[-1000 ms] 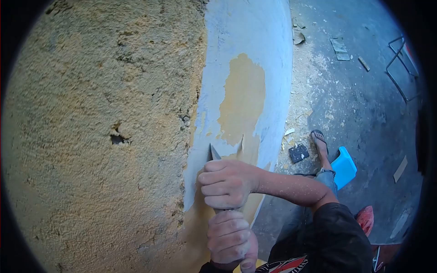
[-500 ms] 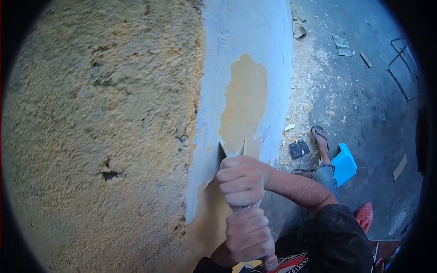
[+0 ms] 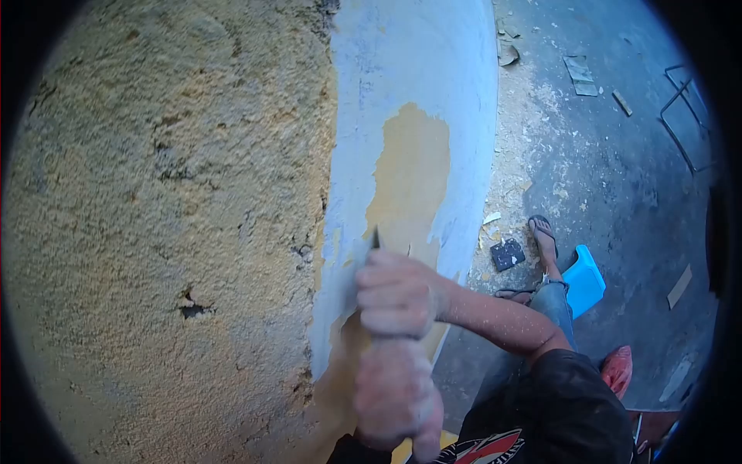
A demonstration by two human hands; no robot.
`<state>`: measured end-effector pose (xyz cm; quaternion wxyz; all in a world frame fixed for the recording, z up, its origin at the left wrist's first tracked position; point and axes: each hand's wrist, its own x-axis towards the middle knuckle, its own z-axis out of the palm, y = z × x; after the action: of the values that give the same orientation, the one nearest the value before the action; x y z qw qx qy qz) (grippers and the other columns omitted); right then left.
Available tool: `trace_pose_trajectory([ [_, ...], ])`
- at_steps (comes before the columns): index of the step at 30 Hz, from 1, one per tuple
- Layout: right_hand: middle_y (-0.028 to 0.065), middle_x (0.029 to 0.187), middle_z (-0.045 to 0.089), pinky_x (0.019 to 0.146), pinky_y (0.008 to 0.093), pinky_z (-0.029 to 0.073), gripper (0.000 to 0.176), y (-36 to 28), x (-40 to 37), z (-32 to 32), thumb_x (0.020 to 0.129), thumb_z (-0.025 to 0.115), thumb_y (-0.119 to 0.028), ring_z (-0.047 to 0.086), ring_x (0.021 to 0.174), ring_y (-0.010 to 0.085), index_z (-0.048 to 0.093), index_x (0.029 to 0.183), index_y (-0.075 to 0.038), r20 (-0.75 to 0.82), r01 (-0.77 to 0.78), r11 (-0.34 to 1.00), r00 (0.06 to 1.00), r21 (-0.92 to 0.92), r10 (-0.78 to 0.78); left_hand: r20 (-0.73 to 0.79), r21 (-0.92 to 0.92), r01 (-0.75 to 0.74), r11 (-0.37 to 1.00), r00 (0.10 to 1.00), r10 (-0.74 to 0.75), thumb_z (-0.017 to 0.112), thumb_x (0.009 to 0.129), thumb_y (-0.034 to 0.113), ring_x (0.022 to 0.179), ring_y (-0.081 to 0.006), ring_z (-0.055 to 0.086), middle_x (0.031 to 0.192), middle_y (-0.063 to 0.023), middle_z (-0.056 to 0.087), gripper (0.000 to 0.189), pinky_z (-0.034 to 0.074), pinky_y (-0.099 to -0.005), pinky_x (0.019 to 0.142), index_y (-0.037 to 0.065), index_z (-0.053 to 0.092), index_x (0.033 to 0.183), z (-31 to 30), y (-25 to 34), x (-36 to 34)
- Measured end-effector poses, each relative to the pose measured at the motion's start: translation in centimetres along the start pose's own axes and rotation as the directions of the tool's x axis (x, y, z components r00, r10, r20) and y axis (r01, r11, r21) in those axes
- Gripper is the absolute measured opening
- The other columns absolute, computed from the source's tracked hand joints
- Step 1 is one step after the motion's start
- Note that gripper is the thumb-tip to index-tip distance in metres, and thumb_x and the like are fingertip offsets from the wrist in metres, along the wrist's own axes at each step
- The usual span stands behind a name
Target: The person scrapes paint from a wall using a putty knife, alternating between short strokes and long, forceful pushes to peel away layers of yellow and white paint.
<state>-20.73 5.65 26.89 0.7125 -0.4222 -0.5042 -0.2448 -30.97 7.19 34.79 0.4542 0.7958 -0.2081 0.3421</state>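
My right hand (image 3: 394, 294) is closed around a scraper, and only a dark, narrow part of its blade (image 3: 376, 238) shows above the knuckles. Directly below it, my left hand (image 3: 396, 394) is wrapped round the handle, its outline blurred by motion. Most of the handle is hidden by both fists. The blade is at the lower left edge of a bare tan patch (image 3: 413, 170) on a wall strip coated in pale blue-white (image 3: 352, 116).
Rough tan wall (image 3: 170, 193) fills the left side. Flakes and a dark square piece (image 3: 507, 254) lie on the floor at the right, near a sandalled foot (image 3: 545, 238), a blue plastic object (image 3: 585, 282), a red bag (image 3: 617, 371) and a metal frame (image 3: 676, 127).
Both hands have shifted left with the scraper, the upper one also slightly upward. The wall patch appears slightly lower and further left in view.
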Motion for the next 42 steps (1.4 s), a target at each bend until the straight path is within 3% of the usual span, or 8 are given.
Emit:
trace_pose_trajectory([
  [8,0.003,0.067,0.036,0.058,0.0371,0.033,0.02,0.7,-0.6,0.1,0.064,0.059,-0.02,0.045,0.065,0.0233,0.042,0.066,-0.01,-0.024,-0.068,0.997,0.997,0.036,0.069,0.024,-0.011,0.097,0.995,0.995,-0.097,0.053,0.095,0.037,0.04,-0.0212,0.051,0.048,-0.0047,0.049,0.049,0.049,-0.0363,0.046,0.011,0.046,0.055,-1.5,0.1,0.3],
  [11,0.0034,0.067,0.036,0.058,0.0376,0.033,0.021,-0.5,1.3,0.5,0.065,0.06,-0.021,0.045,0.065,0.0234,0.043,0.066,-0.01,-0.032,-0.004,0.993,0.999,0.117,0.008,0.196,0.357,0.635,0.685,0.666,-0.72,0.057,0.092,0.034,0.041,-0.0213,0.052,0.047,-0.0052,0.049,0.047,0.049,-0.0352,0.047,0.01,0.044,0.054,-3.5,4.0,1.3],
  [14,0.003,0.067,0.036,0.058,0.0377,0.033,0.022,1.1,-0.2,-0.1,0.066,0.06,-0.022,0.044,0.064,0.0229,0.042,0.066,-0.01,-0.053,-0.071,0.996,0.996,0.053,0.074,0.216,0.005,0.08,0.997,0.973,-0.08,0.05,0.085,0.007,0.052,-0.0165,0.057,0.058,-0.003,0.052,0.028,0.049,-0.0299,0.053,0.005,0.049,0.057,-0.9,-1.7,2.0],
  [19,0.0036,0.066,0.035,0.058,0.0378,0.032,0.021,0.3,1.2,0.5,0.065,0.058,-0.023,0.044,0.064,0.0234,0.043,0.065,-0.009,-0.13,0.037,0.994,0.991,0.106,-0.023,0.577,0.034,0.621,0.783,0.628,-0.523,0.058,0.089,0.024,0.05,-0.0161,0.053,0.057,-0.0036,0.05,0.034,0.044,-0.0301,0.049,0.005,0.051,0.062,-3.5,2.3,4.4],
  [24,0.0044,0.066,0.035,0.057,0.0375,0.033,0.023,1.3,1.1,-1.0,0.064,0.059,-0.024,0.043,0.063,0.0238,0.042,0.064,-0.008,-0.101,-0.072,0.997,0.992,0.038,0.076,0.048,-0.078,-0.04,0.996,0.998,0.044,0.053,0.093,0.019,0.05,-0.0142,0.053,0.057,-0.004,0.05,0.036,0.044,-0.0301,0.047,0.006,0.047,0.06,1.2,-1.8,3.7],
  [28,0.0037,0.066,0.035,0.057,0.037,0.033,0.023,2.1,1.4,-0.6,0.063,0.059,-0.023,0.043,0.063,0.0233,0.041,0.063,-0.009,-0.125,0.0,0.998,0.992,0.069,0.009,0.372,0.044,0.079,0.996,0.924,-0.089,0.053,0.088,0.015,0.043,-0.0177,0.047,0.051,-0.0039,0.044,0.038,0.041,-0.0311,0.044,0.005,0.04,0.054,-0.6,-1.1,5.4],
  [37,0.0024,0.064,0.03,0.054,0.0343,0.027,0.021,3.0,1.2,-0.7,0.051,0.055,-0.015,0.04,0.059,0.0202,0.037,0.062,-0.01,-0.189,-0.092,0.996,0.978,-0.006,0.089,0.084,0.037,0.063,0.997,0.994,-0.066,0.059,0.089,0.025,0.041,-0.0196,0.054,0.045,-0.0053,0.046,0.041,0.046,-0.0371,0.044,0.008,0.043,0.055,-0.4,-1.7,3.7],
  [42,0.0037,0.064,0.031,0.054,0.0374,0.028,0.02,2.9,0.9,0.0,0.049,0.053,-0.018,0.04,0.06,0.0221,0.039,0.062,-0.011,-0.15,-0.016,0.997,0.988,0.082,0.028,0.323,0.046,0.178,0.983,0.928,-0.183,0.061,0.085,0.024,0.043,-0.0203,0.054,0.047,-0.0066,0.047,0.039,0.046,-0.0382,0.044,0.008,0.043,0.054,-0.8,-2.0,3.8],
])
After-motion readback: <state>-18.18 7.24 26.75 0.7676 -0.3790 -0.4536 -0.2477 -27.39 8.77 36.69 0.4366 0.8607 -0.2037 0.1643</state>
